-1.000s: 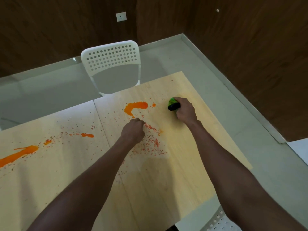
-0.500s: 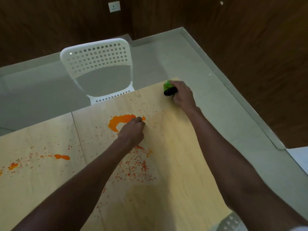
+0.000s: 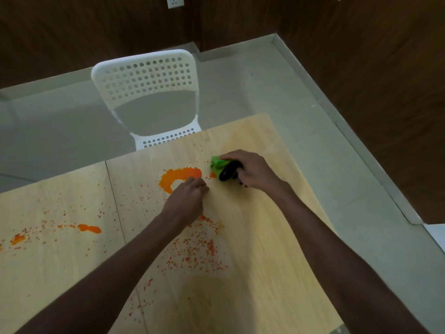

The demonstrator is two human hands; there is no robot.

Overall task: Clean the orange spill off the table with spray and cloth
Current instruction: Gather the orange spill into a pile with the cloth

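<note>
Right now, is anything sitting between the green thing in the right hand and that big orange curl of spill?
Nothing visible blocks it. The right hand holds the green scrubber just right of the curved orange spill, with only bare table and one small orange drop between. The left hand rests nearer the camera.

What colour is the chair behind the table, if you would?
White, with a perforated backrest: the chair, in the head view.

Pale wooden table bears an orange spill and scattered specks.
</note>
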